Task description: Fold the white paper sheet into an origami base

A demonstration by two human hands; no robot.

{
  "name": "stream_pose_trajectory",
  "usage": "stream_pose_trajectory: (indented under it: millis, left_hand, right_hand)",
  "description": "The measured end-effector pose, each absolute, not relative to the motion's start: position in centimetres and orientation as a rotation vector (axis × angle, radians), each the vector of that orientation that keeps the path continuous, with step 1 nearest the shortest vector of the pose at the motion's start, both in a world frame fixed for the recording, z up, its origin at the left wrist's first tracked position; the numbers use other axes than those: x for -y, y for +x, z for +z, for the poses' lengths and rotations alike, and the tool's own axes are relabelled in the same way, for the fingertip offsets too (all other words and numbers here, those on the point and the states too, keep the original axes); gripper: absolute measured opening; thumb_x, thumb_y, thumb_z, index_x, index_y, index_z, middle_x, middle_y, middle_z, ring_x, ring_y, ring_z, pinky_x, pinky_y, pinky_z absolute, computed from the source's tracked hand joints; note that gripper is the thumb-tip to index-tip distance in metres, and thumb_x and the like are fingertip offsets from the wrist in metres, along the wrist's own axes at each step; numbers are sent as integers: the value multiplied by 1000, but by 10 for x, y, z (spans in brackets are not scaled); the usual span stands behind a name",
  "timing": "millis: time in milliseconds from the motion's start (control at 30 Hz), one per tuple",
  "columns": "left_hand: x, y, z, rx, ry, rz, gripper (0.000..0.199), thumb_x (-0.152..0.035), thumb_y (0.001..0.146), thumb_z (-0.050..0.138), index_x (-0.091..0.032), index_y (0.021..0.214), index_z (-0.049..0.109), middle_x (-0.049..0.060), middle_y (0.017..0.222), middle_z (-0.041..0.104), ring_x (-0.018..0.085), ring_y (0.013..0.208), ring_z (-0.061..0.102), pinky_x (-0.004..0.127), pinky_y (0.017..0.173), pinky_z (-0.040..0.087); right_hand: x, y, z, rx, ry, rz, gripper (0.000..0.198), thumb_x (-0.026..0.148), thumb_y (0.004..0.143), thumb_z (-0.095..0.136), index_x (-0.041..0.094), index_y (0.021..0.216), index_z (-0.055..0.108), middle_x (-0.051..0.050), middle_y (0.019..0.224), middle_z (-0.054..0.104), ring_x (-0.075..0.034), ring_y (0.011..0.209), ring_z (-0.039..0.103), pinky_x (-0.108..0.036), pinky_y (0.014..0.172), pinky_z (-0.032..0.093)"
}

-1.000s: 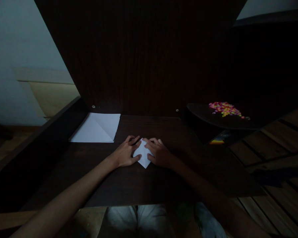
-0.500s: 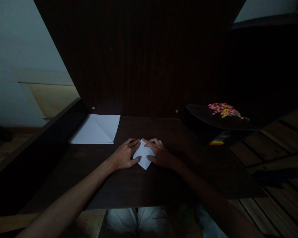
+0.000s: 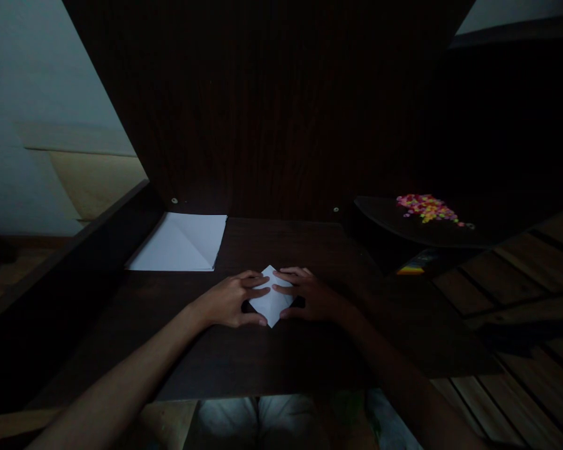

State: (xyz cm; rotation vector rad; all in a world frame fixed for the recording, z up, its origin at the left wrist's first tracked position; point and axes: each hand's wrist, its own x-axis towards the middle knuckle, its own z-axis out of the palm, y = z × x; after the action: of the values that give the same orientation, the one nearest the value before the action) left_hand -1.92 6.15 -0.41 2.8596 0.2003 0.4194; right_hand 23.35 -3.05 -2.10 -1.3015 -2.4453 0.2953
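Observation:
A small white folded paper (image 3: 273, 301) lies on the dark wooden desk in front of me, turned so that it looks like a diamond with a crease down its middle. My left hand (image 3: 244, 300) rests on its left half, fingers stretched across the top surface and thumb near the lower left edge. From the other side, my right hand (image 3: 304, 294) lays its spread fingers on the right half, thumb by the lower right edge. Both hands press the paper against the desk with fingers apart. Parts of its side corners are hidden beneath the fingers.
A stack of white paper sheets (image 3: 181, 244), the top one creased diagonally, lies at the back left. On a raised corner shelf (image 3: 380, 215) to the right sits a heap of small colourful pieces (image 3: 426, 207). A dark side panel (image 3: 65, 269) borders the desk's left.
My fingers have slid inward over the folded paper, and both thumbs have moved down toward its lower edges. The paper has shifted slightly toward me.

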Motion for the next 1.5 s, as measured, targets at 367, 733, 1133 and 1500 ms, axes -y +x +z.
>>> stream_pose_trajectory:
  millis: [367, 733, 1133, 1500]
  left_hand:
    - [-61, -20, -13, -60, 2981, 533, 57, -57, 89, 55, -10, 119, 64, 23, 123, 63, 33, 112, 64, 45, 89, 57]
    - [-58, -18, -9, -58, 2936, 522, 79, -70, 76, 61, -8, 124, 61, 24, 122, 64, 36, 110, 65, 46, 87, 57]
    - [-55, -10, -6, -284, 2533, 1051, 22, -27, 93, 55, -17, 104, 71, 10, 100, 75, 20, 89, 72, 31, 81, 58]
    - [-56, 5, -4, -796, 1698, 741, 50, -46, 77, 71, -17, 113, 53, -1, 69, 65, 16, 58, 64, 26, 52, 49]
  right_hand:
    - [35, 231, -23, 2403, -1129, 108, 73, 60, 70, 75, 21, 129, 57, -16, 134, 59, -31, 126, 50, -50, 98, 42]
    - [38, 219, -29, 2457, -1051, -131, 52, 53, 88, 59, 16, 125, 59, -18, 123, 66, -27, 111, 65, -39, 88, 53]
    - [35, 212, -8, 2062, -1163, 26, 30, 37, 92, 55, 23, 116, 66, -9, 104, 73, -23, 93, 68, -40, 83, 55]
    - [21, 205, -3, 1423, -1462, 811, 23, 40, 80, 60, 18, 73, 65, 0, 68, 64, -16, 63, 58, -27, 58, 46]
